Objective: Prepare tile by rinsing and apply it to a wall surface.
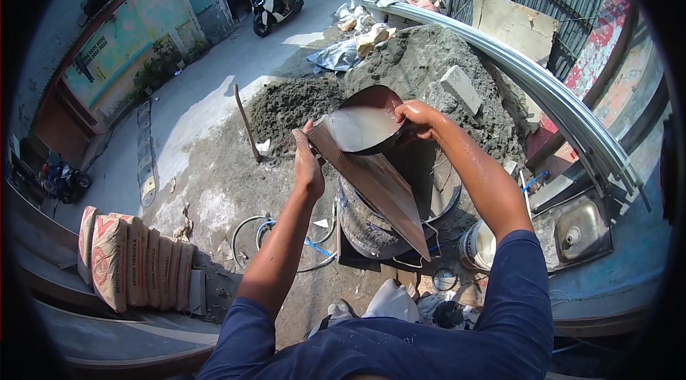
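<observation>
My left hand (309, 166) grips the upper left end of a long brown rectangular tile (386, 198), its palm and fingers against the edge. The tile slopes down to the right over a cement-stained drum (361, 219). With fingers closed on its rim, my right hand (418, 123) holds a dark round basin (371, 96) with a reddish-brown inside. Cloudy whitish water (363, 128) lies in the basin, which is tilted toward the tile's upper end. The tile and basin partly hide the drum's opening.
Beyond the drum rise heaps of grey sand (414, 55), with a wooden handle (246, 123) standing at left. Stacked cement sacks (136, 262) are at lower left. A white bucket (477, 246), steel sink (577, 230) and long metal channels (529, 58) line the right. A hose (239, 244) curls beside the drum.
</observation>
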Tool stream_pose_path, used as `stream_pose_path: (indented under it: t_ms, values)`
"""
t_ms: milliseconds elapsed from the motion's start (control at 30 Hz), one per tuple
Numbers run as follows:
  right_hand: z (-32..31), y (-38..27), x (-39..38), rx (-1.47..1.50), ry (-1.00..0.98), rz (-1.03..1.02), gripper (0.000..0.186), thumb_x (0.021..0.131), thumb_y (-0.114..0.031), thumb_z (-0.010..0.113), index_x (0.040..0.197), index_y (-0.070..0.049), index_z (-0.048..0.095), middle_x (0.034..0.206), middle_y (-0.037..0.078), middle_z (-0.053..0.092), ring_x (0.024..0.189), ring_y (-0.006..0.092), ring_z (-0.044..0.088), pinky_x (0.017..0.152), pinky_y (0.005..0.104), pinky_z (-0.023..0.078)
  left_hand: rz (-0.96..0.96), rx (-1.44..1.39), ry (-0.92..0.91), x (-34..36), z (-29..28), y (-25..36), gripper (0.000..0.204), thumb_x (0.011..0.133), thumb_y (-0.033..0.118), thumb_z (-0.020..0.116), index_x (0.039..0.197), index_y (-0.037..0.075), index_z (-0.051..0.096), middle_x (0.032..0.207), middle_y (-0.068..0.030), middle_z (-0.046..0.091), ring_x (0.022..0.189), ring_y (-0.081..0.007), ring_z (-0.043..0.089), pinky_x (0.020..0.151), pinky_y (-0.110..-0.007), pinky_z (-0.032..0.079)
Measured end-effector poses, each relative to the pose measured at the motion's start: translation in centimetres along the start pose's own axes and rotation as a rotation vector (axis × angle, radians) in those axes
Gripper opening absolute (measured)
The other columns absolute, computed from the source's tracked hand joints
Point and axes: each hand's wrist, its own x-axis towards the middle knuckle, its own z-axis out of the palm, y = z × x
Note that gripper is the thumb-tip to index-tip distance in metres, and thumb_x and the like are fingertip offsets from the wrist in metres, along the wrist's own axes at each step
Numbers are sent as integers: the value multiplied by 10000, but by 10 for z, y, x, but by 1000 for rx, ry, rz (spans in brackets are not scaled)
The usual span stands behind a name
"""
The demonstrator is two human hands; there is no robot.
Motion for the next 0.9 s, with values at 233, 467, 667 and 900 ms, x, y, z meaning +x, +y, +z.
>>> stream_pose_path:
  t_ms: [233, 467, 667, 900]
  values:
    - [-24, -44, -15, 3, -128, -57, 148, 675, -96, 570, 761, -11, 484, 565, 144, 507, 436, 280, 545, 455, 458, 525, 9, 22, -23, 11, 38, 3, 687, 906, 579, 218, 1328, 49, 328, 1259, -117, 448, 1142, -209, 434, 976, -348, 318]
    - [-40, -99, -55, -169, -146, -157, 213, 691, -102, 556, 843, 5, 451, 653, 154, 516, 555, 314, 586, 597, 528, 552, 118, -6, -55, 18, 85, -2, 693, 918, 558, 193, 1299, -1, 345, 1269, -120, 447, 1154, -223, 431, 994, -348, 311]
    - [-58, -117, -70, -233, -145, -228, 156, 712, -98, 586, 800, -2, 501, 730, 91, 503, 612, 229, 594, 582, 462, 558, 229, 46, -43, 27, 114, -8, 598, 935, 500, 254, 1356, 74, 265, 1341, -124, 361, 1181, -248, 405, 1005, -367, 311]
    - [-88, -96, -71, -186, -132, -204, 136, 722, -127, 561, 750, -8, 502, 696, 88, 499, 570, 217, 581, 560, 477, 557, 235, 161, -46, 34, 125, -23, 594, 937, 382, 373, 1414, 164, 94, 1363, -169, 282, 1227, -255, 342, 1007, -380, 318]
